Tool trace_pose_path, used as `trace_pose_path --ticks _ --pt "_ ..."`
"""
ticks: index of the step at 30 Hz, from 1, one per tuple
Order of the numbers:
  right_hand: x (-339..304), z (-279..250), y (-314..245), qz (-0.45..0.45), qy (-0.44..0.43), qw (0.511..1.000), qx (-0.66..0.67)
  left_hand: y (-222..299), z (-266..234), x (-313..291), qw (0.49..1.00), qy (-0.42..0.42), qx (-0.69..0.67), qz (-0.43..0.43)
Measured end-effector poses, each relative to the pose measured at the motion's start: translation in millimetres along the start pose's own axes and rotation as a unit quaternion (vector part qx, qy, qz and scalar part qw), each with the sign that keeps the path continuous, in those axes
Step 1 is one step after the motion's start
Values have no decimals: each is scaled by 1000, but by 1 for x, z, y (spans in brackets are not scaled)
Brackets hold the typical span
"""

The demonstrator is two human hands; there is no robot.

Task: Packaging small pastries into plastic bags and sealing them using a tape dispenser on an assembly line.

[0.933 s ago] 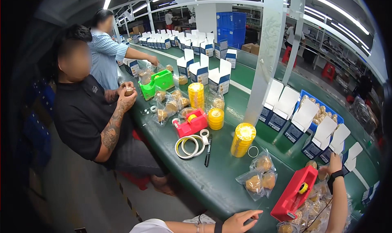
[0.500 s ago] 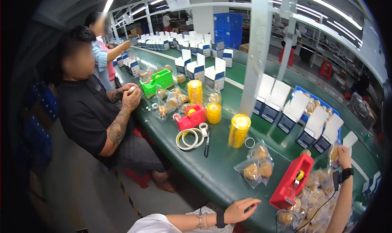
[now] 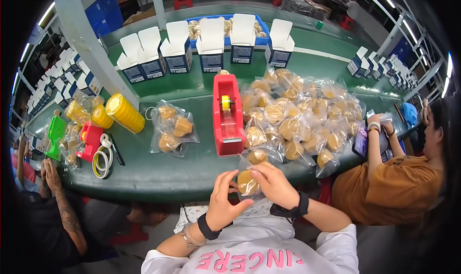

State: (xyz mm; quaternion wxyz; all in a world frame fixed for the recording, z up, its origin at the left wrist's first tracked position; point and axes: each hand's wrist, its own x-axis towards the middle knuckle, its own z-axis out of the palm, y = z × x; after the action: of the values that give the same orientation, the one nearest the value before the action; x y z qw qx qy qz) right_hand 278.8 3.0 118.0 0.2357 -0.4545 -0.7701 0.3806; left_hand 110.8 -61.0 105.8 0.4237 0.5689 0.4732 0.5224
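Low in front of my body, my right hand (image 3: 278,186) pinches a tan, rounded piece in a clear plastic bag (image 3: 248,183). My left hand (image 3: 222,199) is right beside that bagged piece, its thumb and fingers spread apart; whether its fingertips touch the bag is hard to make out. Just beyond the hands stands a red tape dispenser (image 3: 228,123) with a yellow roll in it. To its right spreads a heap of similar bagged tan pieces (image 3: 293,125). Left of the dispenser lies a small group of bagged pieces (image 3: 172,130).
Open white-and-blue boxes (image 3: 211,48) line the back, before a blue crate (image 3: 261,27). On the left are yellow tape rolls (image 3: 125,112), a smaller red dispenser (image 3: 90,142), a green dispenser (image 3: 55,137) and a black marker (image 3: 116,149). People sit at both sides; a metal post (image 3: 93,39) rises at left.
The view has swung right, toward the bench before me. My right hand has come back from beside the heap and boxes with a bagged piece, and my left hand has moved to it.
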Motion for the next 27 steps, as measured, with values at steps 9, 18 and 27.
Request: trace_pose_path --ticks 9,18,27 --pt "-47 39 -2 43 76 955 283 -10 -5 -14 972 69 226 17" --pt "-36 63 -9 57 133 976 163 3 -16 -4 973 78 218 -28" --pt "-25 57 -25 76 156 977 122 3 -19 4 972 61 226 -12"
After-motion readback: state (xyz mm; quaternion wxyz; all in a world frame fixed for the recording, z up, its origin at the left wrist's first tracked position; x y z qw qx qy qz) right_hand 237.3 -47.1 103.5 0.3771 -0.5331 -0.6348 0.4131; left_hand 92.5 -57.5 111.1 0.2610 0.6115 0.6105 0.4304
